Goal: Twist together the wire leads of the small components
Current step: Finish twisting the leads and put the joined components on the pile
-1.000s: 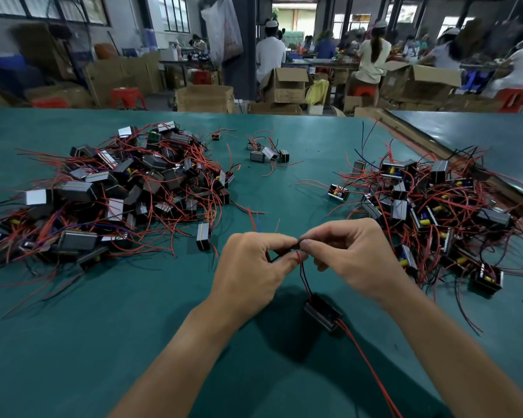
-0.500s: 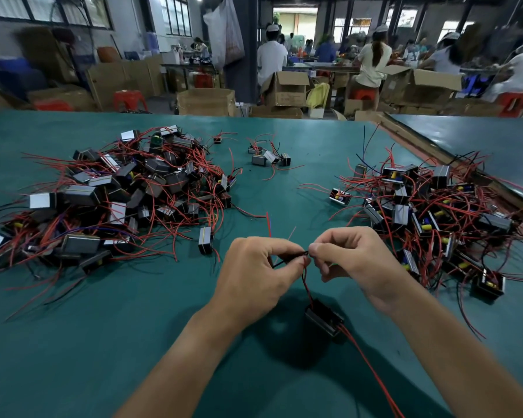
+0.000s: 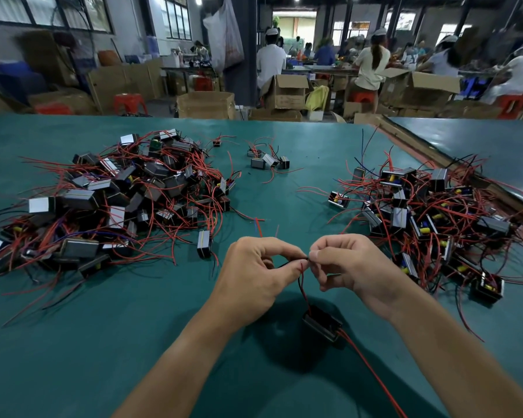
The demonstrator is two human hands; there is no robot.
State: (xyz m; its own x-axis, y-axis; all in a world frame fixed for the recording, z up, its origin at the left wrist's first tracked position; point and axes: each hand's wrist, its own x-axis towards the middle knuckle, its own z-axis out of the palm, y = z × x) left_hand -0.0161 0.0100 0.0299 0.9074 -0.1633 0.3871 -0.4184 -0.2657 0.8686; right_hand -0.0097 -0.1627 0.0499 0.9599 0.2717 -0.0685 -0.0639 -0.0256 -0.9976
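Both hands are working just above the small black component [image 3: 322, 326], which sits low over the green table [image 3: 73, 342]. I can't quite tell if it's resting on the mat or dangling a hair off it. Its thin red and black leads [image 3: 302, 277] run straight up from it into the gap where the fingertips meet.

The left hand [image 3: 254, 276] pinches the leads between thumb and forefinger, and the right hand [image 3: 354, 267] pinches the very tips from the other side. That makes sense to me: one hand anchors, the other rolls the ends, and the body's own weight keeps the wires taut. I'd say the twist is mid-way.

The long red wires [image 3: 372, 369] on the component's other end trail toward the person, out of the way.

Beyond the component and to its left is the bigger heap [image 3: 118, 200] of the same parts, and to its right the other heap [image 3: 429, 212]. My guess is one is done and one is waiting, both within easy reach.
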